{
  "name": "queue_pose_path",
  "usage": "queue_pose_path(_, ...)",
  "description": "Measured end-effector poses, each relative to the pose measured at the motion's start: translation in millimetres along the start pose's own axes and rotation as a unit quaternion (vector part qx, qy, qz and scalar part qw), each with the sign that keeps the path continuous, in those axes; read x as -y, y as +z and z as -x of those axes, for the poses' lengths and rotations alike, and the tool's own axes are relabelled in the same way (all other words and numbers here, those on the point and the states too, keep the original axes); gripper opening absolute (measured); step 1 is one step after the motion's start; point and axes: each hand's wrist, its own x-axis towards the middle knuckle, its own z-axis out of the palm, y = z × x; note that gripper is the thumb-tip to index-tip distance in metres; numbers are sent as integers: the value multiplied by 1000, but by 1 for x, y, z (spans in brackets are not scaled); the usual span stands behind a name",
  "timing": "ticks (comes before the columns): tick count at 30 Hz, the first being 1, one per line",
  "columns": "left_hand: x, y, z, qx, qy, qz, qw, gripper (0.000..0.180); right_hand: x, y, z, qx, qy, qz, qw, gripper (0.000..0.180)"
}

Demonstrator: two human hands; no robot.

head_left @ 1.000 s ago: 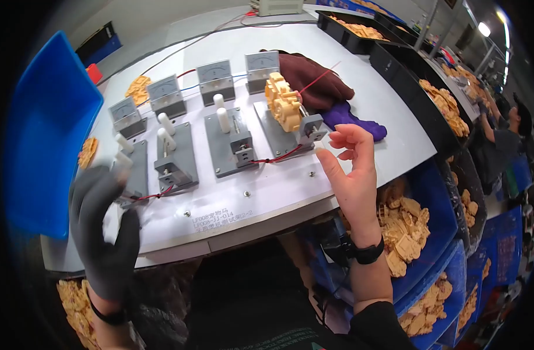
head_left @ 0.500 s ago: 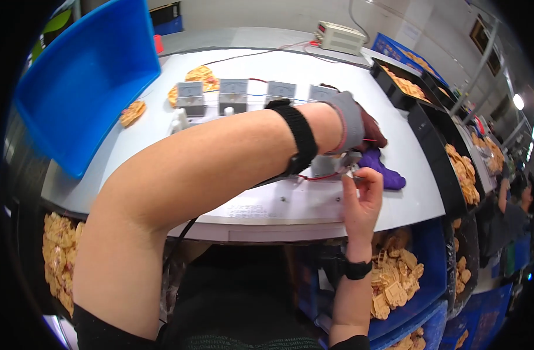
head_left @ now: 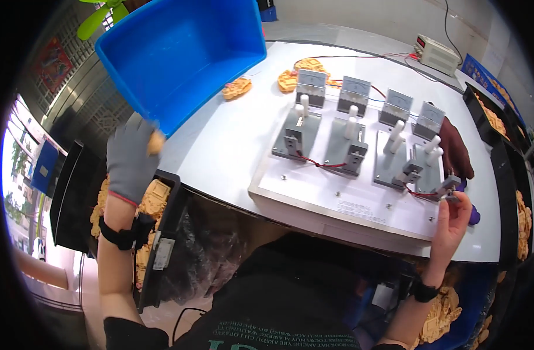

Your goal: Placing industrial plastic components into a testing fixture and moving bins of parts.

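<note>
L fingers (head_left: 137, 125) grasp blurred tan pc (head_left: 157, 143); best kept clear of bin (head_left: 182, 67). R fingers (head_left: 462, 203) at clamp (head_left: 452, 182), can't tell if pinching; go easy.

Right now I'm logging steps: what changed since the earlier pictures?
The gloved left hand swung left from the rightmost fixture, now holding a blurred tan piece, likely the one gone from there. The right hand closed on that fixture's end. The meters stayed.
</note>
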Motion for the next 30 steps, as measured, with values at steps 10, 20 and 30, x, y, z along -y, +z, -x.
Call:
queue_pose_path(10, 64, 92, 24, 136, -79, 19, 987, 56, -10, 1, -5, 9, -9, 37, 999, 30)
queue_pose_path(20, -45, 244, -157, 206, -151, 220, 942, 69, -8, 8, -1, -32, 7, 115, 993, 30)
queue_pose_path(30, -40, 209, -148, 247, -113, 519, 810, 69, 1, 10, 0, -58, 24, 173, 983, 33)
